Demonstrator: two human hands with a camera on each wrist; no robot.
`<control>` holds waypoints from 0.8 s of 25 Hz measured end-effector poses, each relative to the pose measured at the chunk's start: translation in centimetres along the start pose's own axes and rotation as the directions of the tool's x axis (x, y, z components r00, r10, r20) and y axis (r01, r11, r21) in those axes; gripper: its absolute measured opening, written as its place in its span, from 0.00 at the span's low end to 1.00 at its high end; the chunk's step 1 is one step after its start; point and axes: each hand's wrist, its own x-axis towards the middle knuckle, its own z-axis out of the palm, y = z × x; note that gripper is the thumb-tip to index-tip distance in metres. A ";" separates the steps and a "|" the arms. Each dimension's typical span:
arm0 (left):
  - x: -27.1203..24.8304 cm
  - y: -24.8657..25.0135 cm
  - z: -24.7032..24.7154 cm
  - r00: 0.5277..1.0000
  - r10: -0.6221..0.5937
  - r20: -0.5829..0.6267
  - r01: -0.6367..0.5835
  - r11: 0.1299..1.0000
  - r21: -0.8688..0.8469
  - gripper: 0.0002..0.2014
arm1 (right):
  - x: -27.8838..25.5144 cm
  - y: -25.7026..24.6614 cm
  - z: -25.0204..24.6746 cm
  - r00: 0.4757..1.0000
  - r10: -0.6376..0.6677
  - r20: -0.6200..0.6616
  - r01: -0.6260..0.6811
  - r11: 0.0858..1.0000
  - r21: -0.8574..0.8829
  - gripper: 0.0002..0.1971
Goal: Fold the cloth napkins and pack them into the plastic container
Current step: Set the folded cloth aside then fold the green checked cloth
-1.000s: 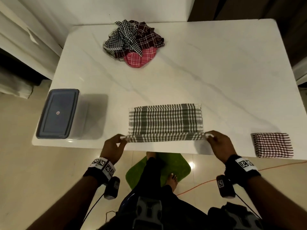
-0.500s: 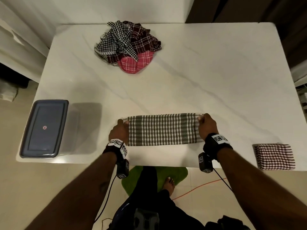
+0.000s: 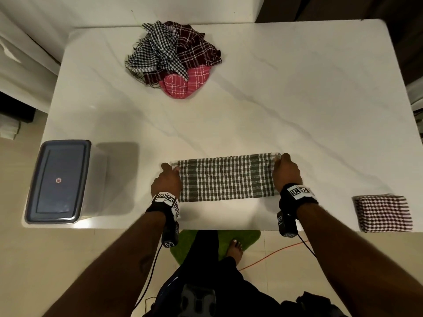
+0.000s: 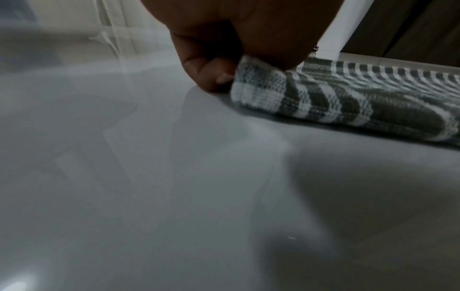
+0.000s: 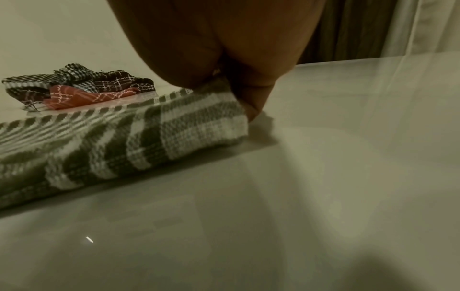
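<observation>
White marble-look tabletop [image 3: 286, 92] fills the scene, and near its front edge lies the grey-and-white checked cloth napkin [image 3: 225, 177], already doubled into a long narrow band running left to right. The left hand [image 3: 166, 179] pinches the band's left end, thumb and curled fingers [image 4: 211, 76] clamped on the layered corner right at the table surface; the right hand [image 3: 286, 171] grips the right end the same way, its fingers [image 5: 254, 102] tucked down beside the hem. Holding both ends at once likely serves to line up the far edges and pull the layers flat before the next fold across the length. At the right front corner sits a small folded maroon-and-white checked napkin [image 3: 384, 213], apparently parked there until packing. At the left front edge stands the clear plastic container with its grey-blue lid [image 3: 58, 179] on, well apart from the hands. Toward the back lies a crumpled heap of black, maroon and pink checked napkins [image 3: 174, 60], not yet folded
</observation>
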 end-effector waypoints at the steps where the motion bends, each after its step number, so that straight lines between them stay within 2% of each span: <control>1: 0.0 0.1 0.0 1.000 -0.002 -0.003 0.002 1.000 0.009 0.20 | 0.0 -0.1 0.0 1.000 0.006 -0.001 -0.006 1.000 0.001 0.15; 4: -0.1 0.7 -0.3 0.998 -0.061 0.006 0.061 0.998 -0.005 0.21 | -0.2 -0.3 -0.2 1.000 0.029 -0.004 -0.029 0.999 0.035 0.14; 6: -0.3 1.0 -1.0 0.996 -0.071 -0.051 0.070 0.997 -0.032 0.23 | -0.6 -0.8 -0.9 1.000 -0.002 -0.021 0.002 1.000 0.013 0.16; 7: -0.4 1.0 -1.1 0.991 0.004 -0.132 -0.004 1.000 0.002 0.23 | -0.9 -1.0 -1.0 0.995 -0.068 -0.070 0.062 0.994 -0.085 0.19; 8: -0.5 1.0 -1.1 0.967 0.132 -0.218 -0.119 0.990 0.072 0.22 | -1.3 -1.1 -0.8 0.980 -0.160 -0.119 0.130 0.966 -0.226 0.23; 9: -0.8 1.3 -0.7 0.916 0.287 -0.279 -0.258 0.957 0.135 0.20 | -2.0 -1.5 -0.5 0.957 -0.254 -0.137 0.195 0.919 -0.342 0.26; 10: -1.3 1.9 -0.3 0.852 0.443 -0.279 -0.413 0.896 0.163 0.19 | -2.8 -2.0 0.1 0.931 -0.346 -0.113 0.278 0.877 -0.392 0.28; 12: -2.5 3.6 1.2 0.706 0.702 -0.093 -0.677 0.708 0.199 0.23 | -4.7 -3.3 2.2 0.867 -0.489 0.095 0.487 0.789 -0.374 0.30; 13: -3.2 4.5 2.2 0.645 0.763 0.031 -0.747 0.622 0.236 0.26 | -5.5 -4.0 3.5 0.820 -0.524 0.230 0.571 0.733 -0.370 0.32; 14: -3.5 5.0 3.2 0.610 0.782 0.131 -0.779 0.562 0.277 0.28 | -5.9 -4.5 4.7 0.777 -0.532 0.338 0.629 0.682 -0.373 0.33; 15: -3.4 5.3 4.0 0.612 0.766 0.197 -0.781 0.544 0.307 0.29 | -5.8 -4.8 5.7 0.749 -0.523 0.407 0.659 0.651 -0.376 0.33; 16: -3.2 5.2 4.5 0.641 0.732 0.232 -0.760 0.561 0.329 0.30 | -5.3 -4.9 6.3 0.736 -0.509 0.447 0.671 0.634 -0.384 0.34; 18: -2.3 3.8 4.7 0.701 0.677 0.225 -0.704 0.606 0.371 0.33 | -3.8 -3.7 6.1 0.725 -0.509 0.464 0.688 0.578 -0.440 0.38; 20: -1.5 1.7 4.1 0.758 0.625 0.186 -0.645 0.678 0.353 0.36 | -2.0 -1.5 4.4 0.746 -0.482 0.459 0.663 0.595 -0.454 0.42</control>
